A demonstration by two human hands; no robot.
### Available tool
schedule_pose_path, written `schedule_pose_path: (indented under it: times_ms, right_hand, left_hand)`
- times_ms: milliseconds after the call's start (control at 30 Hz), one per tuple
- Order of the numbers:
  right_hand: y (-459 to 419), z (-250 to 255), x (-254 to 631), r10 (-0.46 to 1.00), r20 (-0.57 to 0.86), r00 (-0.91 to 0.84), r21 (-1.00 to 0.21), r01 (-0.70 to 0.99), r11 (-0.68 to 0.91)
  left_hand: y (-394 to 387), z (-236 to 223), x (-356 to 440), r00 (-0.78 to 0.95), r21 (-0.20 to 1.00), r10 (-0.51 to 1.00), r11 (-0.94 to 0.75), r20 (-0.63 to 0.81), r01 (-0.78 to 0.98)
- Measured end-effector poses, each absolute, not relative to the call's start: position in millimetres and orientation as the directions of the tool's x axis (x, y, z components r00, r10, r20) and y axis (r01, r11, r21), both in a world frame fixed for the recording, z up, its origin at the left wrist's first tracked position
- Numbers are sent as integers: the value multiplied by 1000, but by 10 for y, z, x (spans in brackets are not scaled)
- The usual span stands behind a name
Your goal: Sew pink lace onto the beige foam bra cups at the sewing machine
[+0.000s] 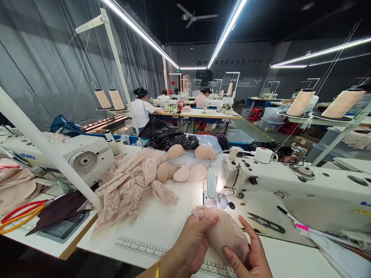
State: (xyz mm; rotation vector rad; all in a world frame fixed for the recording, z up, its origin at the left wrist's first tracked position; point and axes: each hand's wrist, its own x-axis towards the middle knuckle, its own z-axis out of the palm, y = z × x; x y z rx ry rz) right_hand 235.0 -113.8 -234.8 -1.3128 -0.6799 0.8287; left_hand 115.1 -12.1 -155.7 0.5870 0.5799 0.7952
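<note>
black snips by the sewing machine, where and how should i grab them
Probably by the joined right end of the black snips, the right hand coming from above and the right: they lie flat, and their pointed tips face left, away from that grip.

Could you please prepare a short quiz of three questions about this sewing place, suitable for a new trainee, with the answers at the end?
1. True or false: the left hand and the right hand both hold the beige fabric piece.
2. Name the dark cutting tool lying near the right hand.
3. Fill in: in the picture, the lace pile lies to the ____ of the small machine lamp.

Key: 1. True. 2. Thread snips. 3. Left.
</note>
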Motion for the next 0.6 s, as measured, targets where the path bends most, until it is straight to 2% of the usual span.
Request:
schedule_pose_path:
  times_ms: [100,200,267,300,333,367,433,500,533,567,600]
  right_hand:
    - [-1182,-2418,2422,896,-30,443,-996,-91,11]
    - [-1181,-2401,2579,930,65,362,-996,83,38]
    - [-1102,-2297,2742,931,252,264,-931,330,158]
    - [-1031,-2222,2835,923,346,168,-852,468,235]
    - [-939,-2140,2930,912,409,30,-733,606,309]
    - [-831,-2061,3021,898,423,-122,-591,714,375]
    - [-591,-1942,3172,868,413,-275,-429,782,452]
    - [-372,-1903,3270,827,396,-399,-248,821,514]
    - [-289,-1912,3300,815,388,-430,-193,827,528]
    - [-231,-1932,3321,811,385,-440,-165,832,530]
    - [-200,-1956,3337,816,386,-429,-174,835,521]
  left_hand:
    - [-37,-1473,1060,566,701,787,547,-245,-457]
    - [74,-1316,852,728,836,671,474,-138,-278]
    - [159,-1222,717,893,964,450,242,-12,-110]
    - [205,-1195,675,952,997,302,41,46,-61]
    - [255,-1189,658,982,979,164,-193,91,-58]
    - [308,-1203,667,991,902,50,-422,121,-89]
    - [430,-1280,753,985,656,-77,-737,153,-160]
    - [567,-1375,887,981,501,-98,-848,168,-171]
    - [635,-1411,953,982,496,-97,-852,162,-166]
    - [695,-1434,1010,984,536,-83,-830,156,-155]
    - [746,-1444,1057,984,630,-27,-765,174,-133]
